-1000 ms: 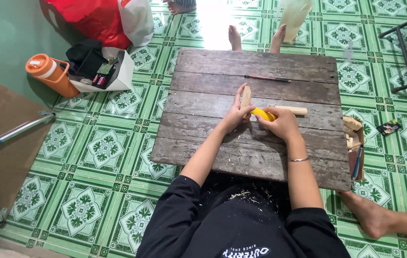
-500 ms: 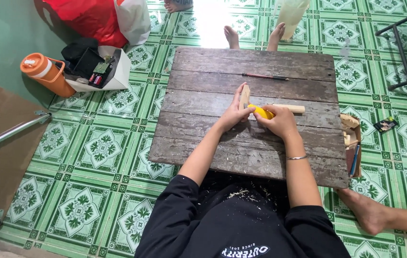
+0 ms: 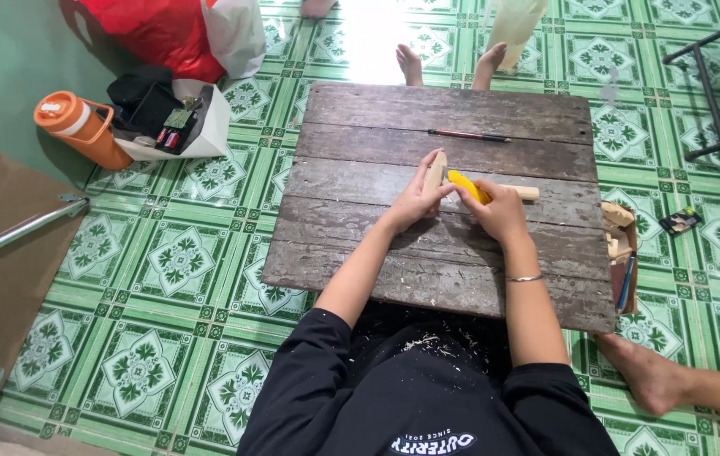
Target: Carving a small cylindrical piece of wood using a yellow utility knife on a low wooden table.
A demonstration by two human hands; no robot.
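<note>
Upper left of the frame: red bag (image 3: 153, 34) against the green wall, white bag (image 3: 237, 34) overlapping its right edge. Just below, a white open box (image 3: 195, 135) holding dark items, with an orange flask (image 3: 81, 127) with a white band and orange cap lying tilted at its left. Top centre-right, a pale paper bag (image 3: 513, 21), cut off by the frame edge. Right of the wooden board (image 3: 360, 245), a small cardboard box (image 3: 622, 245) of wood pieces pressed against the board's edge; further right on the green tiles, a small dark packet (image 3: 681, 221). No label legible.

Centre of the frame, on the board: left hand (image 3: 417, 201) wrapped shut around the upright pale wood piece (image 3: 434, 175); right hand (image 3: 499, 211) closed on a yellow-handled knife (image 3: 468, 186), blade meeting the wood. Just behind the right hand, a pale wooden stick (image 3: 522, 192) lying flat. Further up the board, a thin dark pencil (image 3: 470, 135).

Against half a second back: same grips, same spot on the board; flask and boxes a little lower in the frame, from a slight shift of the head.
</note>
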